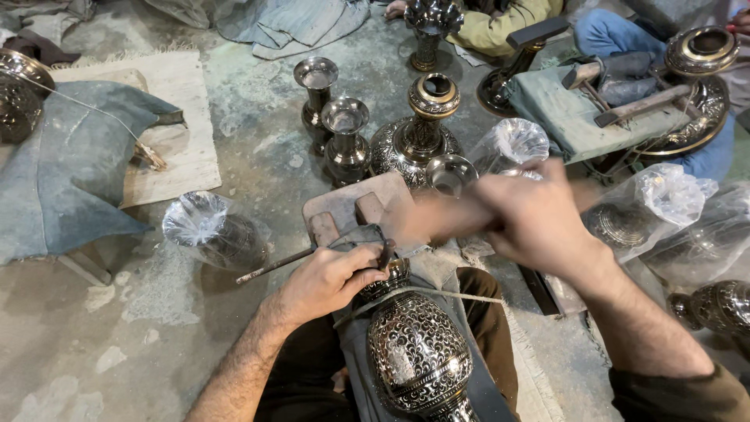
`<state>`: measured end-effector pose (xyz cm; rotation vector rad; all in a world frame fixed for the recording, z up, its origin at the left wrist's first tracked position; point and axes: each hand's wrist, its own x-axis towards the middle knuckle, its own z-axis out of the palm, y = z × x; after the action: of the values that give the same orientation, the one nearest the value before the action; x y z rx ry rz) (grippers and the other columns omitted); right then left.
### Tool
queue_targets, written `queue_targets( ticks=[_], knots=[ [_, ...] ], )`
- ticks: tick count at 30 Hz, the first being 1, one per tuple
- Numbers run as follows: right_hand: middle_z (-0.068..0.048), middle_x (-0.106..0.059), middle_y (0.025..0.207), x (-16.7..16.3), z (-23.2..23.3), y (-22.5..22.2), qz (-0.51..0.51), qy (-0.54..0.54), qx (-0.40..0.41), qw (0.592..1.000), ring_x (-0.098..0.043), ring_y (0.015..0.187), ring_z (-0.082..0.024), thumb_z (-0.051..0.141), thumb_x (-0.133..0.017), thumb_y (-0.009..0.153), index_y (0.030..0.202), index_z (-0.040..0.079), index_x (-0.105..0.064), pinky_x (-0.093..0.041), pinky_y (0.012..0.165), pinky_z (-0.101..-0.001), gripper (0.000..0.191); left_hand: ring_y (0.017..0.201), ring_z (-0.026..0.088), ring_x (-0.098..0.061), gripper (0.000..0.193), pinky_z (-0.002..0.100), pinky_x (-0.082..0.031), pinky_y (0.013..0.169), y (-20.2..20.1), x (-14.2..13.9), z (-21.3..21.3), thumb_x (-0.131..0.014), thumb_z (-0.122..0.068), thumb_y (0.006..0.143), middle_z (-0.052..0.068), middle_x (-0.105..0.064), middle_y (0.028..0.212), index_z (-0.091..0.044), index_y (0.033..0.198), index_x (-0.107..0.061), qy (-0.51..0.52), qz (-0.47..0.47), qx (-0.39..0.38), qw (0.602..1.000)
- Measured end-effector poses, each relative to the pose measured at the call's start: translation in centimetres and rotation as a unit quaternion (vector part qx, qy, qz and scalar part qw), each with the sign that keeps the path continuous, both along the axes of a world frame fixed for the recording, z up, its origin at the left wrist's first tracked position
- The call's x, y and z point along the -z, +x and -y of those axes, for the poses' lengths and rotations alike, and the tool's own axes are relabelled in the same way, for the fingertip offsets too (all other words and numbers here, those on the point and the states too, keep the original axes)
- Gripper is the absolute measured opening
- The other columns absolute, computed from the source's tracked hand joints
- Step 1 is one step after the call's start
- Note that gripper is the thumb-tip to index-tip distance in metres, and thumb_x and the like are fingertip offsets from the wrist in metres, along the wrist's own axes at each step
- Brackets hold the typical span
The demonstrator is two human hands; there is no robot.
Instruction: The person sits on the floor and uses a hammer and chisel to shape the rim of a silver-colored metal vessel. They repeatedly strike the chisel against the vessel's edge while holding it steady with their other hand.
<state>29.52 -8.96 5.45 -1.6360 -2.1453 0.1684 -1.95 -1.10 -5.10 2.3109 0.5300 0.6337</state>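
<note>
An engraved dark metal vase (419,355) lies on my lap, tied down by a thin cord. My left hand (332,280) is shut on a slim metal chisel (275,266) whose tip rests at the vase's neck. My right hand (535,215) is raised above and to the right, blurred by motion. It grips a wooden hammer handle (437,220), also blurred. A wooden block (348,209) sits just beyond the vase neck.
Several metal vases (346,141) and an ornate brass pot (422,129) stand on the concrete floor ahead. Plastic-wrapped vases lie at left (215,228) and right (648,207). Another person (500,23) sits at the top. Grey cloth (70,172) lies to the left.
</note>
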Motion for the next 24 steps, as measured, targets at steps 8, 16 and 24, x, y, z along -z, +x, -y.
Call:
queue_targets(
  ticks=[8,16,24],
  knots=[
    [-0.001,-0.076,0.091,-0.8,0.2,0.0,0.039,0.042,-0.059,0.997,-0.073,0.084,-0.019,0.009,-0.072,0.065,0.112,0.012,-0.065,-0.039,0.092,-0.0461,0.048,0.079,0.026,-0.08,0.035,0.038,-0.063,0.067,0.3,-0.3,-0.6,-0.072,-0.027,0.096,0.011,-0.08,0.09,-0.005,0.122,-0.064,-0.007,0.029,0.049,0.998],
    [0.003,-0.077,0.087,-0.7,0.8,0.6,0.12,-0.003,0.031,0.992,-0.074,0.079,-0.016,0.009,-0.072,0.069,0.112,0.016,-0.066,-0.05,0.081,-0.0489,0.045,0.082,0.027,-0.08,0.033,0.039,-0.062,0.069,0.1,-0.8,-1.2,-0.075,-0.025,0.094,0.012,-0.08,0.092,-0.004,0.119,-0.067,-0.017,0.02,0.061,0.998],
    [0.0,-0.075,0.095,-0.4,0.4,0.5,0.077,-0.086,0.053,0.992,-0.075,0.088,-0.019,0.008,-0.078,0.077,0.12,0.014,-0.064,-0.054,0.092,-0.0518,0.045,0.094,0.021,-0.082,0.032,0.034,-0.065,0.079,0.3,-0.5,-1.4,-0.072,-0.021,0.096,0.01,-0.082,0.107,-0.005,0.124,-0.067,-0.12,0.054,0.071,0.989]
  ],
)
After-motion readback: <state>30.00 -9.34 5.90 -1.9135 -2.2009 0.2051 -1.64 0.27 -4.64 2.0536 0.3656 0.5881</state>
